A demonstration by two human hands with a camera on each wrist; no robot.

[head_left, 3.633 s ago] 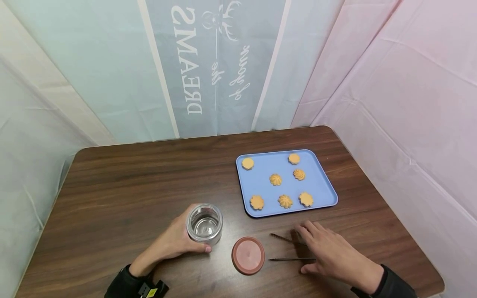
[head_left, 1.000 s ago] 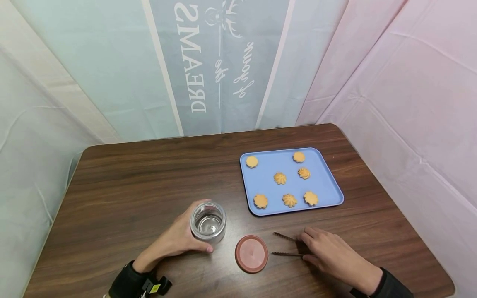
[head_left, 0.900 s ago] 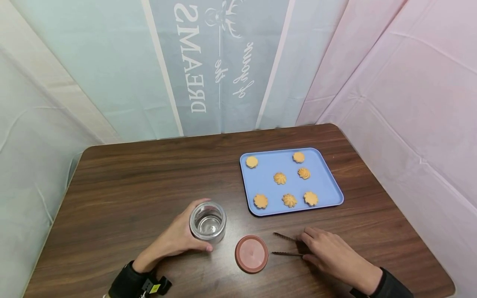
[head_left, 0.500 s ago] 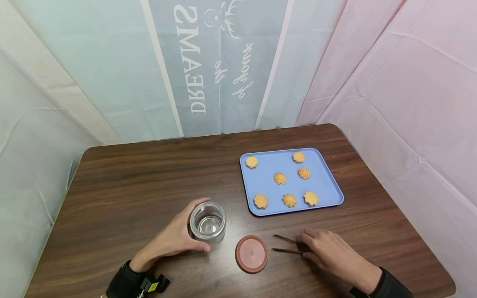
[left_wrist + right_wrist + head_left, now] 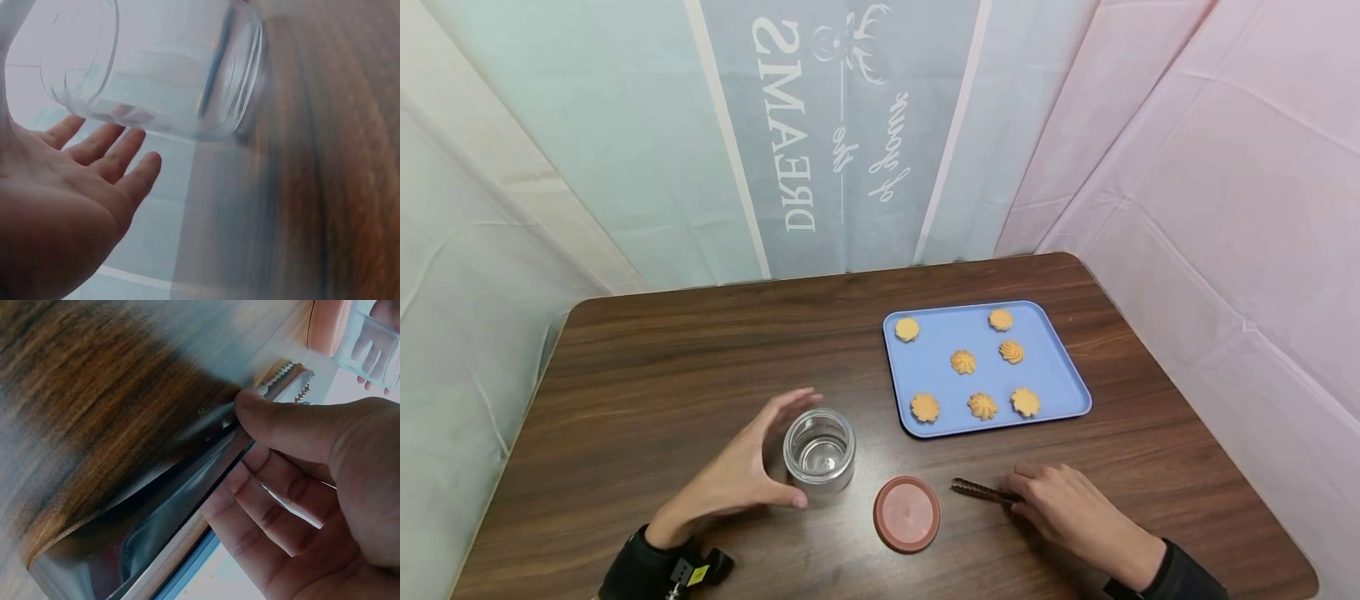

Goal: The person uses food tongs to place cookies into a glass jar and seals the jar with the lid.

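The right hand [image 5: 1060, 512] covers the rear of the tongs [image 5: 981, 492], so only their toothed tips show. In the left wrist view the glass jar [image 5: 156, 69] is cut off at the top edge and motion-blurred, as is the desk [image 5: 325, 187].

Both hands were bare. The left hand [image 5: 735, 483] emerged from a black sleeve, with a dark wrist-worn device bearing a small yellow label strapped at the cuff. The right hand [image 5: 1067, 517] emerged from a matching black sleeve, its cuff reaching the wrist.
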